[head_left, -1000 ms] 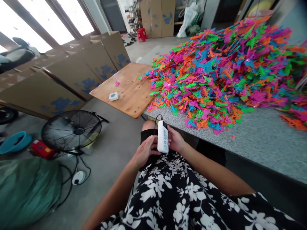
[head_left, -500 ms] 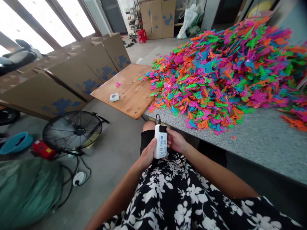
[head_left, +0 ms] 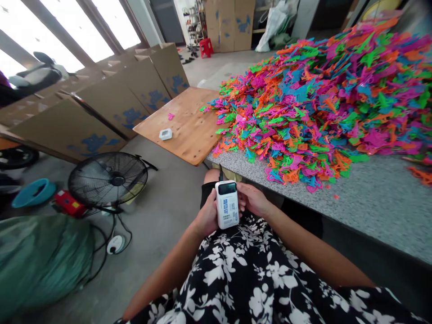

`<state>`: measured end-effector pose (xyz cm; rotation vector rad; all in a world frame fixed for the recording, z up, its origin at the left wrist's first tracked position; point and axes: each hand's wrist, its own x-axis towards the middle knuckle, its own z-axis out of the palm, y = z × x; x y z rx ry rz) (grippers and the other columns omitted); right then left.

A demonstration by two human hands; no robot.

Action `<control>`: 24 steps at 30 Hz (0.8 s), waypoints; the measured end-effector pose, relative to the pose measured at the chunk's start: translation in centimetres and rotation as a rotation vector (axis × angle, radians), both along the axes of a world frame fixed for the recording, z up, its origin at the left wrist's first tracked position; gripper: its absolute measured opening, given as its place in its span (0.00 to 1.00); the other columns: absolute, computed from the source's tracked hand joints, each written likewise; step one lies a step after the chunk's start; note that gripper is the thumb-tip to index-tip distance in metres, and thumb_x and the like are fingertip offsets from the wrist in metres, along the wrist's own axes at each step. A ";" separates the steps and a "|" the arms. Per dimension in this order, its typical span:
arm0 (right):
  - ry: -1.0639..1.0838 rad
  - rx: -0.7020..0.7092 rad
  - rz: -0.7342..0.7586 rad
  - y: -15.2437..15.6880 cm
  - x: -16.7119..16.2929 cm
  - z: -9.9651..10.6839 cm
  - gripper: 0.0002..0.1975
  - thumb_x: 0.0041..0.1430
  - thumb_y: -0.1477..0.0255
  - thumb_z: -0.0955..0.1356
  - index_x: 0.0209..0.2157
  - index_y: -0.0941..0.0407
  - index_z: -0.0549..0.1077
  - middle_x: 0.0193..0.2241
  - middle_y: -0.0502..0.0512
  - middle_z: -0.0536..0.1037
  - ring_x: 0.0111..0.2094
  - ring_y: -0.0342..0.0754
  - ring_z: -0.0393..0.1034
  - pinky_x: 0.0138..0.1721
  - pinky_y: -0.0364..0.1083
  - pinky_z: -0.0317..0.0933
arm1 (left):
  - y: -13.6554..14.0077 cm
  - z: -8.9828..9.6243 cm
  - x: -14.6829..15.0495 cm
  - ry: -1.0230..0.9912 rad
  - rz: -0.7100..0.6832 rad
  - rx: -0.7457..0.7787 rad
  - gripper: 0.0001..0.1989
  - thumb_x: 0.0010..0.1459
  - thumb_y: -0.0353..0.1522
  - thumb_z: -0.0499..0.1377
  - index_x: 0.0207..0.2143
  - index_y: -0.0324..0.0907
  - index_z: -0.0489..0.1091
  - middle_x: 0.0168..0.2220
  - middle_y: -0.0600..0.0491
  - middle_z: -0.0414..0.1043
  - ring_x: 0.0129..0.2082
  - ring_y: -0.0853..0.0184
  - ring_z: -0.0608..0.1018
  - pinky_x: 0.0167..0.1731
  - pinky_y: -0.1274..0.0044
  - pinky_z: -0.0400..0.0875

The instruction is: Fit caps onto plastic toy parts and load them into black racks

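Note:
A white power bank [head_left: 228, 207] with a dark display window and blue lettering is held upright over my lap. A black cable [head_left: 221, 173] runs out of its top end. My left hand [head_left: 208, 215] grips its left side, the thumb along the edge. On the other side my right hand [head_left: 254, 200] holds the upper right edge, with some fingers hidden behind the casing. Just beyond, on the grey speckled worktop [head_left: 371, 198], lies a big heap of pink, orange, green and blue plastic pieces [head_left: 303, 108].
Left of the heap, a wooden board [head_left: 189, 121] carries a small white device [head_left: 165, 134] and a pink piece [head_left: 170, 116]. A black fan [head_left: 111, 180], a green sack [head_left: 43, 261] and a red box [head_left: 69, 203] stand on the floor. Cardboard cartons [head_left: 111, 99] line the left.
The power bank has turned so its printed face and display show more fully. Both hands still hold it. The whole view has shifted slightly.

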<state>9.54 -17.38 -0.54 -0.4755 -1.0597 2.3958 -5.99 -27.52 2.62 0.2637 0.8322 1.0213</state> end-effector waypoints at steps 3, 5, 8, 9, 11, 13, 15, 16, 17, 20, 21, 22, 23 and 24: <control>0.015 0.002 0.009 -0.1 -0.1 0.6 0.22 0.66 0.50 0.71 0.35 0.56 0.73 0.15 0.42 0.65 0.14 0.41 0.60 0.17 0.40 0.58 | -0.1 0.3 -0.5 -0.048 -0.026 -0.018 0.47 0.64 0.65 0.44 0.57 0.37 0.77 0.45 0.35 0.82 0.45 0.47 0.83 0.48 0.59 0.77; 0.026 -0.009 0.015 -0.1 -0.1 0.9 0.22 0.66 0.51 0.71 0.37 0.57 0.74 0.15 0.43 0.66 0.15 0.41 0.60 0.17 0.40 0.59 | -0.1 0.4 -0.7 -0.062 -0.039 -0.016 0.47 0.64 0.65 0.44 0.57 0.36 0.76 0.45 0.35 0.82 0.44 0.48 0.84 0.47 0.60 0.77; 0.042 -0.037 0.013 -0.2 -0.2 1.2 0.21 0.64 0.52 0.73 0.39 0.58 0.76 0.19 0.45 0.70 0.16 0.40 0.59 0.17 0.40 0.60 | -0.1 0.6 -0.9 -0.060 -0.056 -0.013 0.48 0.63 0.66 0.43 0.56 0.35 0.76 0.45 0.35 0.81 0.42 0.48 0.84 0.46 0.59 0.77; 0.044 -0.045 0.010 -0.2 -0.2 1.2 0.20 0.64 0.53 0.73 0.39 0.58 0.76 0.21 0.47 0.72 0.17 0.40 0.59 0.17 0.40 0.61 | 0.0 0.7 -0.9 -0.058 -0.062 -0.016 0.48 0.63 0.66 0.43 0.56 0.35 0.76 0.45 0.34 0.81 0.41 0.48 0.84 0.45 0.59 0.77; 0.042 -0.052 0.006 -0.1 -0.2 1.2 0.20 0.63 0.54 0.74 0.40 0.59 0.77 0.25 0.49 0.74 0.18 0.39 0.60 0.16 0.40 0.61 | 0.1 0.7 -1.0 -0.054 -0.071 -0.027 0.49 0.63 0.66 0.42 0.56 0.35 0.76 0.44 0.34 0.81 0.41 0.48 0.84 0.45 0.58 0.77; 0.038 -0.052 0.003 -0.1 -0.2 1.2 0.20 0.63 0.54 0.74 0.40 0.59 0.77 0.26 0.50 0.75 0.18 0.39 0.60 0.16 0.40 0.62 | 0.1 0.6 -1.0 -0.052 -0.071 -0.031 0.48 0.63 0.66 0.42 0.56 0.34 0.76 0.44 0.34 0.81 0.40 0.48 0.84 0.45 0.58 0.77; 0.040 -0.049 0.003 -0.1 -0.1 1.1 0.20 0.63 0.54 0.74 0.40 0.59 0.77 0.26 0.49 0.74 0.18 0.39 0.60 0.15 0.40 0.62 | 0.1 0.6 -1.1 -0.055 -0.070 -0.028 0.48 0.63 0.66 0.43 0.55 0.34 0.77 0.44 0.34 0.81 0.40 0.48 0.84 0.44 0.59 0.77; 0.042 -0.050 0.005 0.0 -0.1 1.1 0.20 0.63 0.54 0.74 0.40 0.59 0.77 0.25 0.49 0.74 0.18 0.39 0.60 0.16 0.40 0.62 | 0.1 0.5 -1.1 -0.059 -0.069 -0.027 0.49 0.64 0.66 0.42 0.55 0.33 0.77 0.44 0.34 0.81 0.40 0.48 0.84 0.44 0.59 0.77; 0.044 -0.051 0.006 0.0 -0.1 1.0 0.20 0.63 0.54 0.74 0.40 0.59 0.77 0.25 0.49 0.73 0.18 0.39 0.60 0.16 0.39 0.62 | 0.1 0.5 -1.1 -0.064 -0.068 -0.025 0.49 0.64 0.66 0.42 0.55 0.33 0.76 0.44 0.34 0.81 0.40 0.48 0.84 0.44 0.59 0.77; 0.045 -0.054 0.011 0.0 0.0 1.0 0.20 0.63 0.54 0.74 0.40 0.59 0.77 0.25 0.49 0.73 0.18 0.39 0.60 0.16 0.39 0.62 | 0.1 0.4 -1.1 -0.077 -0.063 -0.020 0.48 0.64 0.65 0.43 0.56 0.33 0.76 0.45 0.34 0.81 0.40 0.48 0.84 0.44 0.59 0.77; 0.046 -0.052 0.012 0.1 0.0 1.0 0.20 0.63 0.54 0.74 0.39 0.58 0.77 0.25 0.49 0.74 0.18 0.39 0.60 0.16 0.39 0.62 | 0.1 0.4 -1.1 -0.080 -0.063 -0.021 0.48 0.65 0.65 0.43 0.56 0.33 0.76 0.45 0.34 0.81 0.40 0.48 0.84 0.44 0.59 0.77; 0.048 -0.049 0.014 0.1 0.0 0.9 0.20 0.63 0.54 0.74 0.39 0.58 0.77 0.26 0.49 0.74 0.19 0.39 0.60 0.16 0.39 0.61 | 0.1 0.4 -1.2 -0.080 -0.064 -0.024 0.47 0.65 0.65 0.43 0.56 0.34 0.76 0.45 0.34 0.81 0.40 0.49 0.84 0.44 0.59 0.77; 0.051 -0.047 0.015 0.1 0.0 0.9 0.20 0.63 0.54 0.74 0.39 0.58 0.76 0.25 0.49 0.74 0.19 0.39 0.60 0.16 0.39 0.61 | 0.1 0.3 -1.2 -0.078 -0.063 -0.028 0.47 0.65 0.65 0.43 0.56 0.34 0.76 0.45 0.34 0.81 0.39 0.49 0.84 0.44 0.59 0.77; 0.053 -0.047 0.015 0.1 0.1 0.9 0.20 0.63 0.54 0.74 0.38 0.58 0.76 0.25 0.49 0.73 0.19 0.39 0.60 0.16 0.39 0.61 | 0.1 0.3 -1.2 -0.075 -0.060 -0.032 0.47 0.65 0.65 0.43 0.56 0.34 0.76 0.44 0.34 0.81 0.38 0.49 0.84 0.43 0.60 0.77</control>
